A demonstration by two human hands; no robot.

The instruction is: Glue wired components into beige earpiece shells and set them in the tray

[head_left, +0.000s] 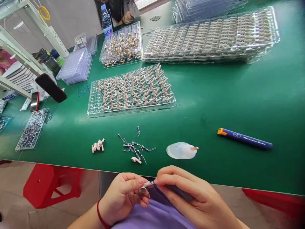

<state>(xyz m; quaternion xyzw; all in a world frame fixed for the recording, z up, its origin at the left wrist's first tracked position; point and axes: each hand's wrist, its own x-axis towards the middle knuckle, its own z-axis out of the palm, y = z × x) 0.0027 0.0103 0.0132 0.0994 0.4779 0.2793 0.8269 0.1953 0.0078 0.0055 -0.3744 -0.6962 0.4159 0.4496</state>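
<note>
Just off the table's front edge, my left hand (126, 197) pinches a pale earbud shell (143, 189), its open cup facing me and its stem pointing right. Fingertips of my right hand (188, 194) are pressed together around a small blue circuit board with wires (152, 182) at the stem's end; how far it sits inside the stem I cannot tell. On the table ahead lies a loose pile of small wired boards (133, 147), with one earbud shell (136, 160) beside it. Several more shells (98, 145) are clustered to the left.
A white squeeze bottle (181, 150) and a blue cylinder with an orange end (245, 139) lie at right. Behind stand a tray of shells (131, 109), stacked full trays (209, 41), a tray of parts (121, 47) and a water bottle (106, 20). Another person's hand (128, 17) rests at the back.
</note>
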